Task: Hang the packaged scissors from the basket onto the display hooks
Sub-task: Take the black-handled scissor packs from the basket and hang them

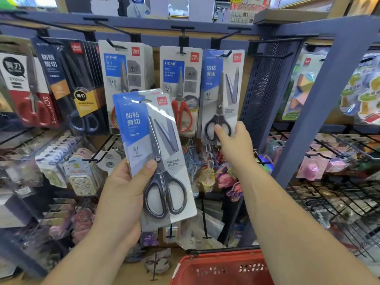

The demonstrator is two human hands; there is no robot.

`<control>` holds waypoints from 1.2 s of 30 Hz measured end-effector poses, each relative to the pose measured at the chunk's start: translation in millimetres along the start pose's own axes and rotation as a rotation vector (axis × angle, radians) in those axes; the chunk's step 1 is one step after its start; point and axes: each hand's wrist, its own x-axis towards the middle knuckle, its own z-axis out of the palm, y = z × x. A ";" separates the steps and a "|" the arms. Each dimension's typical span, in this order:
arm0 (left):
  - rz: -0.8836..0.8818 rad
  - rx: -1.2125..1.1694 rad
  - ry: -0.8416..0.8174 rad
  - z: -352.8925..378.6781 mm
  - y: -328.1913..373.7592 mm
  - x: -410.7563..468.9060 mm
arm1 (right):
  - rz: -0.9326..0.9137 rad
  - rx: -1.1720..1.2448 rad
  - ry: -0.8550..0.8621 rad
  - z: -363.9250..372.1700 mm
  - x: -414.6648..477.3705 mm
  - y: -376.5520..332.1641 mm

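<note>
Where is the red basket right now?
In the head view the red basket sits at the bottom edge, just right of centre, below the scissors pack gripped by the left hand.

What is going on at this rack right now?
A person is stocking scissors. The left hand grips a held pack up in front of the rack, not yet hung; a second seems stacked behind it. The right hand pinches the bottom of a matching hung pack, which appears to sit on its hook. The basket is below, at the frame's bottom edge.
</note>
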 end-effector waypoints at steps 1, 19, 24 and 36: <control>0.011 0.006 -0.009 -0.4 0.4 -1.3 | 0.052 -0.050 -0.010 0.1 2.7 2.2; -0.005 0.027 -0.025 25.0 -20.9 -23.4 | 0.107 0.379 -0.297 -14.6 -173.5 -16.5; -0.146 -0.111 -0.141 36.4 -30.5 -36.3 | 0.154 0.557 -0.123 -26.9 -175.2 -12.6; -0.132 -0.034 -0.128 41.3 -48.0 -41.9 | 0.316 0.762 -0.006 -57.5 -176.1 7.5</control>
